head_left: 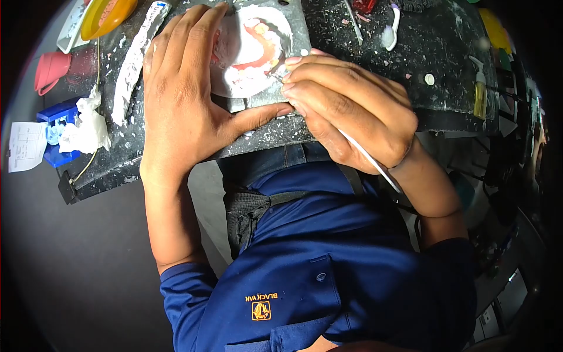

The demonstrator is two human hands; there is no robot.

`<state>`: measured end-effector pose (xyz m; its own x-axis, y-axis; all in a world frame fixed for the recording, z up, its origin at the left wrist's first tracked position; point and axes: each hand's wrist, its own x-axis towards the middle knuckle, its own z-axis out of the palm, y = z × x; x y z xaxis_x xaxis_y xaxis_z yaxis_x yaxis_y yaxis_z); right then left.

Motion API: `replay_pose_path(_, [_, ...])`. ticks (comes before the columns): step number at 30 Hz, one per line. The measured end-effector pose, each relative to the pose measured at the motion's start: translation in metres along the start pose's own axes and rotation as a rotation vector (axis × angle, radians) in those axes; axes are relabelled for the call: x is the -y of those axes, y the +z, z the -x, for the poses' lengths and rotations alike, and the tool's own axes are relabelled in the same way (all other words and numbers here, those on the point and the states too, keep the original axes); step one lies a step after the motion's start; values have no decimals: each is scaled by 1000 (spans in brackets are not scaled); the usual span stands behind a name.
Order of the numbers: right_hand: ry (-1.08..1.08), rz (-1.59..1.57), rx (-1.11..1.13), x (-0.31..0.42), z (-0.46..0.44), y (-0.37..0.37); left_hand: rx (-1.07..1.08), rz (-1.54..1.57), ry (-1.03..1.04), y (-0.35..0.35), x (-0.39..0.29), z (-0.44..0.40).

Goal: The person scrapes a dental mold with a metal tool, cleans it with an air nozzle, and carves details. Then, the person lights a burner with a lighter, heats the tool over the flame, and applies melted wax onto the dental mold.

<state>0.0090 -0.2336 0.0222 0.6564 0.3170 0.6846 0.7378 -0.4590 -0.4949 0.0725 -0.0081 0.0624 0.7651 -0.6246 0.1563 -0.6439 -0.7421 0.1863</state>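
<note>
A squarish grey dental flask [301, 35] lies on the bench, filled with white plaster [234, 35]. Set in the plaster is a pink, horseshoe-shaped denture base [271, 48] with pale tooth-like bits. My left hand [185, 88] grips the flask, long fingers down its left side and thumb along the near edge. In a pen-like pinch, my right hand [358, 108] holds a thin carving tool [370, 158] with a whitish handle. Its fine tip meets the plaster at the denture's near right edge. My left fingers hide part of the flask's left side.
Left of the flask lies a crumpled white tube [135, 64]. Farther left are a yellow bowl [108, 17], a pink cup [51, 71] and a blue box [61, 132] with white tissue [88, 126]. A white brush [391, 32] and a small bottle [480, 94] lie right on the debris-strewn black bench [446, 53].
</note>
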Motion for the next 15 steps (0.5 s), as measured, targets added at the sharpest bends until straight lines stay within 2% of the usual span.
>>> replay_pose_path(2, [-89,71,-32,-3,-3,1,78,-16,-5,-1,3,0])
replay_pose_path(4, [-82,59,12,-2,-4,-4,-24,16,47,-1,-5,1])
replay_pose_path(8, [-102,36,45,-4,-5,-5,49,-15,67,1,9,1])
replay_pose_path(10, [-103,36,43,-3,-4,-4,-25,25,84,-3,-2,-1])
replay_pose_path(15, [-113,47,17,-2,-2,0,-22,15,91,-2,0,-1])
